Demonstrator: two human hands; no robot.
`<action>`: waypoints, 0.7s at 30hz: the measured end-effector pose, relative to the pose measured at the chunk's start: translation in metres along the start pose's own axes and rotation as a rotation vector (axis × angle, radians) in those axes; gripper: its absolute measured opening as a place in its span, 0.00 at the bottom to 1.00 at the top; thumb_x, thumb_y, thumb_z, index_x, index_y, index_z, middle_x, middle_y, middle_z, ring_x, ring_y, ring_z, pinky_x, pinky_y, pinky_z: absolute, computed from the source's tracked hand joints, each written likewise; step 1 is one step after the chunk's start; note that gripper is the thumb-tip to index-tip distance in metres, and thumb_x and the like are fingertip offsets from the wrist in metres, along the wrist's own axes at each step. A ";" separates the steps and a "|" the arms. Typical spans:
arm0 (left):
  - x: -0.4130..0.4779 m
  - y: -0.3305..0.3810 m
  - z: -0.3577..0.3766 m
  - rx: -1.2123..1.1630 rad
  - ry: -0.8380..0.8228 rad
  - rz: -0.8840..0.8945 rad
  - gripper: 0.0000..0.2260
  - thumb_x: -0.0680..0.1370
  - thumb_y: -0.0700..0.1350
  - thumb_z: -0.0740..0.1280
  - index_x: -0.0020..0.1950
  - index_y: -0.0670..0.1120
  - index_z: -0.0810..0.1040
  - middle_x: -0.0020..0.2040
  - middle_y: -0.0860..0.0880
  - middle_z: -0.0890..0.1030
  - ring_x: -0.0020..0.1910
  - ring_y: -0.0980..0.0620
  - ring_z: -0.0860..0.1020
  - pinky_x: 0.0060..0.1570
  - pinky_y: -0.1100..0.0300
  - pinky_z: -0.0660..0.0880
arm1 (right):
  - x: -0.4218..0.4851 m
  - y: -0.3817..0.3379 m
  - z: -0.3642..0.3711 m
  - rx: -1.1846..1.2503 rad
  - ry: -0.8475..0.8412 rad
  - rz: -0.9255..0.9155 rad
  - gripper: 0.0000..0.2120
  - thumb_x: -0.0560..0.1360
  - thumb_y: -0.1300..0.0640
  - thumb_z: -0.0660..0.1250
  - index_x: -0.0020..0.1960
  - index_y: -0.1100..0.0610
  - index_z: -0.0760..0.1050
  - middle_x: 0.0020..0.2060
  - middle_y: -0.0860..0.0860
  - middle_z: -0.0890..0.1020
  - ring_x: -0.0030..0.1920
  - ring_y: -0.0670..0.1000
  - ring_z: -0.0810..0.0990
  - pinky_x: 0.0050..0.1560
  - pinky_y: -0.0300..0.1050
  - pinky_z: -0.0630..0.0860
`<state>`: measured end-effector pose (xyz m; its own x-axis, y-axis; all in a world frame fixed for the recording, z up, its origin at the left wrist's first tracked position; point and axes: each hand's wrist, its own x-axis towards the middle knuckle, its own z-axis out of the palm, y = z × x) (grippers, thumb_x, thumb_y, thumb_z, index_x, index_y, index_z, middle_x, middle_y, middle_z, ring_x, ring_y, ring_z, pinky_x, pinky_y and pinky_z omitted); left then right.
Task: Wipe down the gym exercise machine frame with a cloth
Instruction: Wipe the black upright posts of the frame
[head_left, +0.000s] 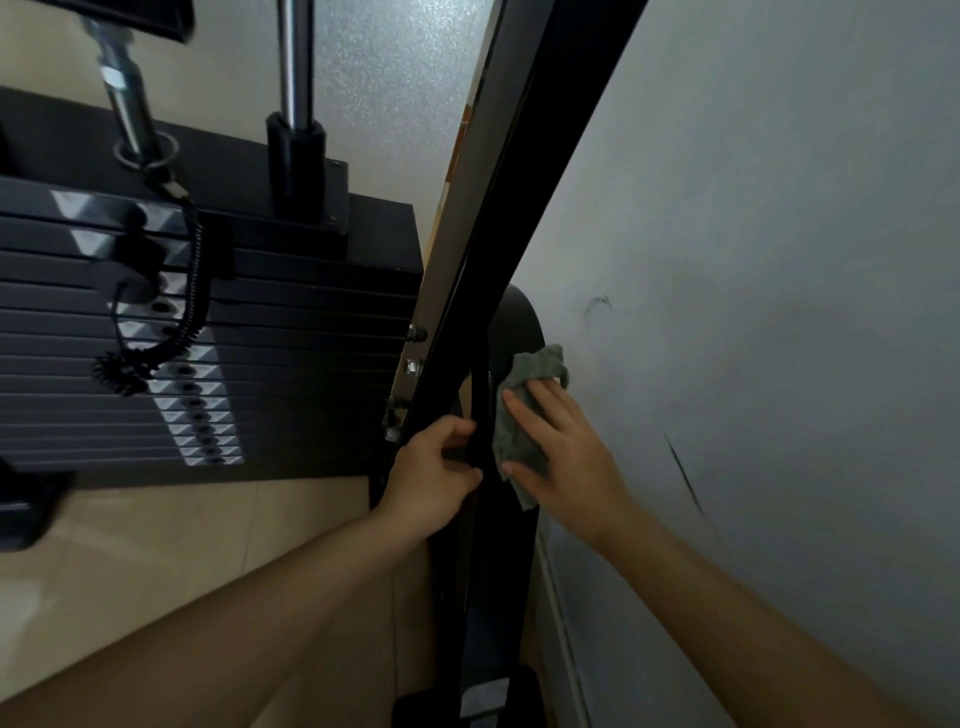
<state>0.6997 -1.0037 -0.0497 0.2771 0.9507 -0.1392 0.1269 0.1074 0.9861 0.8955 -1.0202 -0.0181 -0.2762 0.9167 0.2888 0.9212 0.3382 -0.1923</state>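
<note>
1. The room is dim, and the picture looks grey and grainy.
2. The black frame bar (519, 208) is so dark that its edges melt together.
3. Little bright spots shine on the silver pole (295, 57) and on the weight stack (311, 364) labels.
4. The wall (779, 234) is lighter up high and darker low down.
5. Straight lines lean near the edges, and the bottom left corner is blurry.

left hand (434, 467) + right hand (563, 447): 2 hands | grey-green cloth (540, 366): just 1 | black frame upright (524, 182): 1 | weight stack (285, 395) at 9 o'clock: 1, plates (311, 343) too blurry to count tbh | guide rod (296, 52) + selector shaft (122, 88) at 11 o'clock: 2 chrome rods | coiled pin cord (195, 291): 1
</note>
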 end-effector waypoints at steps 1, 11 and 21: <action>0.000 0.003 -0.004 0.000 -0.041 -0.011 0.21 0.75 0.34 0.72 0.62 0.55 0.76 0.58 0.54 0.79 0.44 0.58 0.82 0.50 0.64 0.78 | 0.000 0.000 0.000 -0.020 0.002 -0.012 0.39 0.73 0.50 0.76 0.79 0.52 0.64 0.79 0.57 0.62 0.79 0.60 0.59 0.74 0.58 0.66; -0.011 0.058 -0.057 0.682 0.429 0.766 0.15 0.75 0.38 0.71 0.61 0.47 0.81 0.56 0.51 0.81 0.55 0.49 0.77 0.50 0.52 0.76 | 0.073 -0.021 -0.010 -0.023 -0.007 0.232 0.44 0.70 0.34 0.72 0.79 0.51 0.62 0.79 0.51 0.62 0.79 0.54 0.55 0.77 0.53 0.60; 0.007 0.057 -0.101 1.219 0.675 0.782 0.30 0.78 0.46 0.68 0.79 0.50 0.65 0.79 0.45 0.65 0.73 0.42 0.63 0.64 0.44 0.66 | 0.056 -0.040 0.016 -0.052 0.182 0.294 0.40 0.73 0.42 0.72 0.79 0.56 0.63 0.77 0.57 0.64 0.79 0.59 0.57 0.79 0.55 0.57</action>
<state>0.6129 -0.9615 0.0142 0.2251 0.6420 0.7329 0.9045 -0.4174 0.0878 0.8385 -0.9789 -0.0095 0.0526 0.9185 0.3919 0.9682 0.0492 -0.2453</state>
